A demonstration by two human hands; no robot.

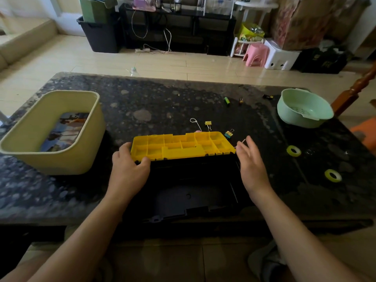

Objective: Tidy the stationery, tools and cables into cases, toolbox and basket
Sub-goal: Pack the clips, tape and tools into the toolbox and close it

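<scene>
My left hand (pixel 128 169) grips the left end of the yellow tray (pixel 183 146), hard plastic split into square compartments, at the far edge of the open black toolbox (pixel 193 190) at 6 o'clock. My right hand (pixel 251 161) hovers with fingers spread beside the tray's right end. The speckled stone surface (pixel 162 98) stretches toward 12, between a cream basket (pixel 50 129) at 9 and a green bowl (pixel 303 107) at 2.

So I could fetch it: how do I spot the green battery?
Find the mint-green bowl at the table's far right. Left of it, small batteries lie in a row. The green battery is the leftmost and the only bright green one; the dark batteries sit between it and the bowl.
</scene>
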